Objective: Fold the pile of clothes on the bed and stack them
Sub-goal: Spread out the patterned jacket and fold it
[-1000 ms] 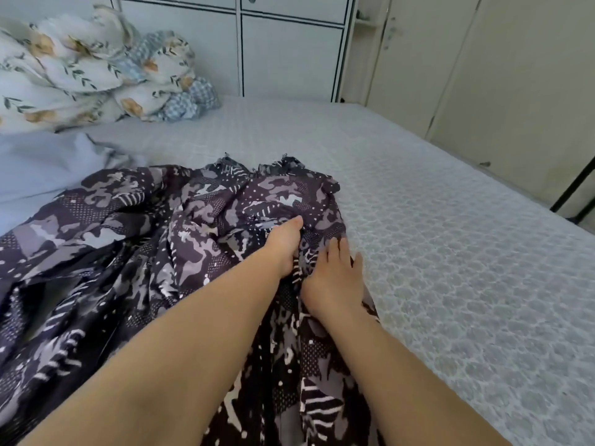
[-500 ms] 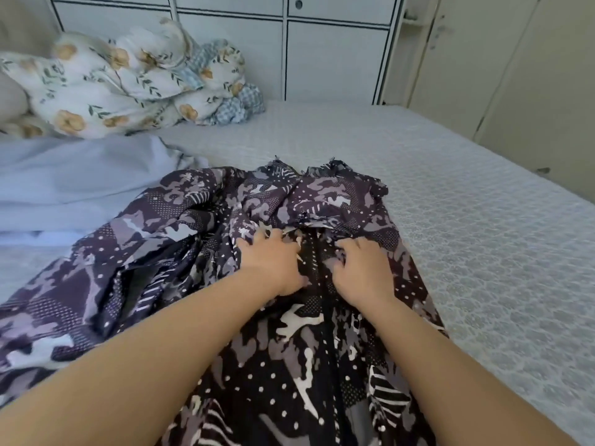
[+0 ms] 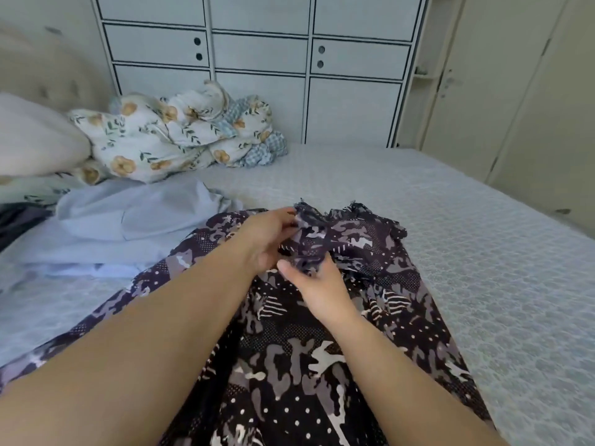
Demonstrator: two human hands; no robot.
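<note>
A dark patterned garment (image 3: pixel 322 365) with grey camouflage shapes and white dots lies spread along the bed (image 3: pixel 483 252) in front of me. My left hand (image 3: pixel 267 239) pinches its bunched, frayed far end from the left. My right hand (image 3: pixel 317 284) grips the same bunch from below, thumb up. The bunch is lifted slightly off the bed between both hands. A pale blue garment (image 3: pixel 128 226) lies crumpled to the left, partly under the dark one.
A floral quilt (image 3: pixel 170 136) is heaped at the bed's far left beside a beige pillow (image 3: pixel 35 136). White cabinet doors (image 3: pixel 257 59) stand behind the bed. A cream wardrobe (image 3: pixel 515 91) runs along the right. A dark cloth (image 3: pixel 16 220) shows at the left edge.
My hands went from pressing flat on the garment to gathering and lifting its frayed far end. My view tilted upward, showing more of the cabinets.
</note>
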